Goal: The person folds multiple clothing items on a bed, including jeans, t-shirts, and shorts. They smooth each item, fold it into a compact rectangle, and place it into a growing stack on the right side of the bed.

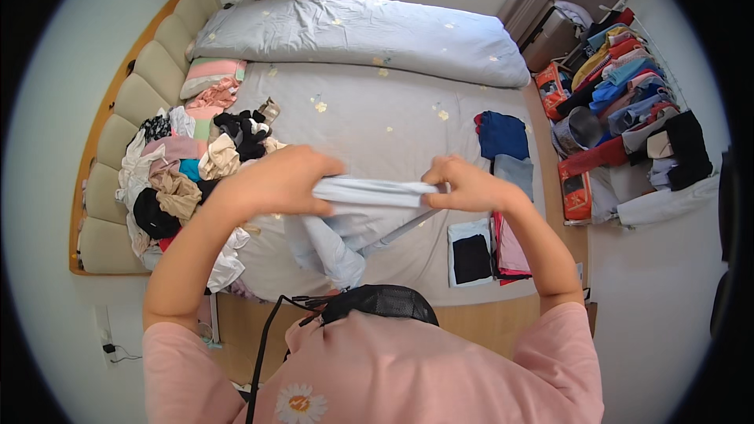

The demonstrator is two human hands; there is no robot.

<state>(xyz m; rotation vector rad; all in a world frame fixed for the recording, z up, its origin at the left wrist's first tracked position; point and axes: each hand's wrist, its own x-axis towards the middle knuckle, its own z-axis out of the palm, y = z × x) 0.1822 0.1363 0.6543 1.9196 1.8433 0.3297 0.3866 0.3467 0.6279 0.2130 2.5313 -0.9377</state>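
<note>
A light blue garment (377, 191) is stretched level between my hands above the bed, its upper band folded over and its lower part hanging down towards me. My left hand (294, 179) grips the band's left end, slightly blurred. At the right end, my right hand (462, 185) pinches the band between thumb and fingers. Beyond and beneath lies the grey bed sheet (353, 118) with small yellow flowers. Left of my left hand is a heap of loose clothes (177, 179). Folded dark blue clothing (503, 134) lies beyond my right hand, and a folded black garment (471, 259) lies nearer me.
A rolled grey-blue quilt (365, 38) runs along the bed's far side. The padded headboard (109, 188) borders the left. At the right, a rack of hanging clothes (630, 88) stands by the wall, with orange storage bags (574, 194) beside it. Folded pink clothes (512, 244) lie near my right forearm.
</note>
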